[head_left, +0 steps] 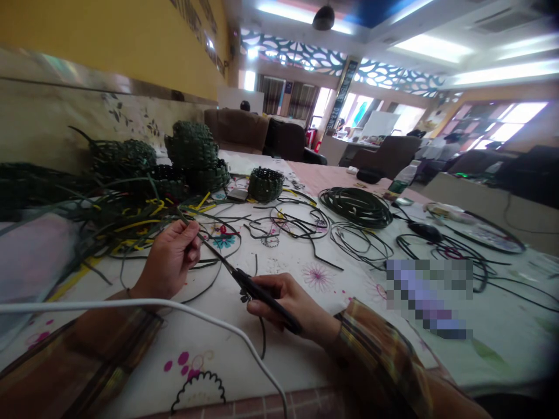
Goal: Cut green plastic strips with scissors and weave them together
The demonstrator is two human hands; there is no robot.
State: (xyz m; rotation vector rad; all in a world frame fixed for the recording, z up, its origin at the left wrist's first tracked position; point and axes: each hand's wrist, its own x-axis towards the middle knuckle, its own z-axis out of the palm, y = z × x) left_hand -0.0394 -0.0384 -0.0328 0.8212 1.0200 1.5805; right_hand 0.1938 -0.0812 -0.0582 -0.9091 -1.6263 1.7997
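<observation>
My left hand [174, 256] pinches a thin dark green strip [208, 245] between thumb and fingers, left of centre. In my right hand [290, 302] is a black-handled tool [266, 297] that looks like scissors, pointing up and left. Its tip meets the strip between my two hands; whether the blades are apart is too small to tell. Beyond my hands stands a small dark green woven basket [265, 184]. More woven baskets [192, 152] are stacked behind my left hand, beside a tangle of green and yellow strips [126, 224].
A white cable [196, 314] crosses in front of my left forearm. Coiled dark strip [356, 206], looser coils [362, 241], a plastic bottle [402, 180] and a black computer mouse [424, 231] lie or stand to the right. Armchairs [288, 139] are farther back.
</observation>
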